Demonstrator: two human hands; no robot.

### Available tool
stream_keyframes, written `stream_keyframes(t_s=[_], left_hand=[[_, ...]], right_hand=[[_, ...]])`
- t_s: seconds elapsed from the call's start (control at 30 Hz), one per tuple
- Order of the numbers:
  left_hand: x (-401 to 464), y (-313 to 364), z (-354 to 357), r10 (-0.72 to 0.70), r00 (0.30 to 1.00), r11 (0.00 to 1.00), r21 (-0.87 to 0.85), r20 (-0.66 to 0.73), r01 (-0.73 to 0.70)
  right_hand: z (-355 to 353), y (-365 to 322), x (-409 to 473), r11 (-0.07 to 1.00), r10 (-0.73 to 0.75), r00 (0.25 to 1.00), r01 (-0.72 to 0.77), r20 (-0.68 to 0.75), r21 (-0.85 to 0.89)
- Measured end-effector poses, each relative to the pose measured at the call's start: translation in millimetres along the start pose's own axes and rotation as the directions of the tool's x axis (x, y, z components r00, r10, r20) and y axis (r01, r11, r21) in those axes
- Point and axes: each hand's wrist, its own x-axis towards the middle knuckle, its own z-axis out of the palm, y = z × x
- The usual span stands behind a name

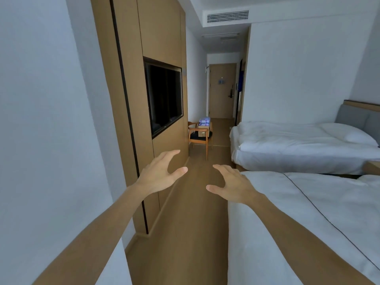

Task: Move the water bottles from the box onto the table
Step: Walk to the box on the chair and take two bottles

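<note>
Far down the room a cardboard box [204,128] sits on a wooden chair [199,138], with several blue-labelled water bottles [204,120] showing above its rim. My left hand [160,174] and my right hand [232,185] are stretched out in front of me over the floor, well short of the chair. Both hands hold nothing, their fingers spread and only loosely bent, thumbs pointing toward each other. No table is visible.
A wooden wall unit with a dark TV screen [163,97] runs along the left. Two white beds [298,145] stand on the right, the nearer bed [308,212] beside my right arm. A brown floor aisle [193,202] leads to a door [222,90] at the far end.
</note>
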Motion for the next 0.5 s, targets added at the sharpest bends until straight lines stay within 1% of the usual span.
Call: stream_keyframes(t_s=[0.23,0.33,0.5], left_hand=[[150,-70,28,0.061,0.998,0.996,-0.066,0.03,-0.059],[211,-92,42,0.062,0.997,0.996,-0.062,0.04,-0.059],[306,-127,75,0.103,0.994,0.988,-0.117,0.036,-0.099]], right_hand=[[24,27,132,0.997,0.077,0.997,-0.077,-0.017,0.004],[27,42,184,0.994,0.104,0.994,-0.104,-0.026,-0.014],[39,79,271,0.987,0.152,0.988,-0.153,-0.031,-0.043]])
